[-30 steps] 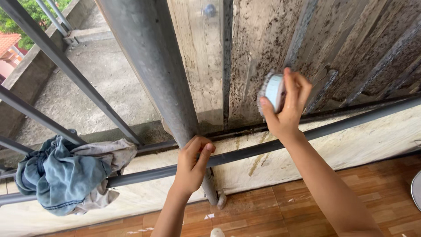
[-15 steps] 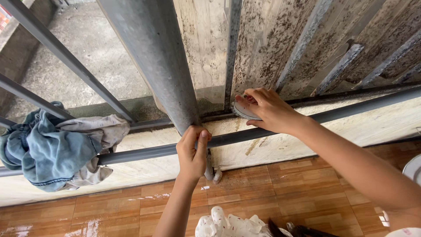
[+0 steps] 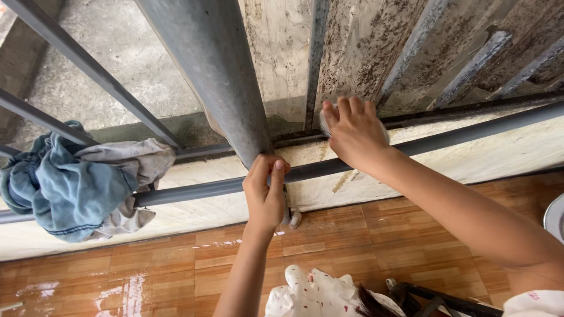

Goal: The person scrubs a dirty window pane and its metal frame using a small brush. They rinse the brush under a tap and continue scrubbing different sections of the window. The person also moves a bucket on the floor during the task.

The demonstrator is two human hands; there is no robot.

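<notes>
Left hand (image 3: 265, 194) grips the grey railing post (image 3: 217, 82); right hand (image 3: 354, 132) presses a pale scrubbing pad (image 3: 325, 122) (mostly hidden) against the grimy wall (image 3: 364, 53).

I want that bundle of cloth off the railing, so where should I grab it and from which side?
Grip the blue denim bundle at its bulky middle, where it drapes over the horizontal rail. Come from the floor side and lift up and toward you: it hangs folded over the bar, and the grey cloth is tangled in.
</notes>
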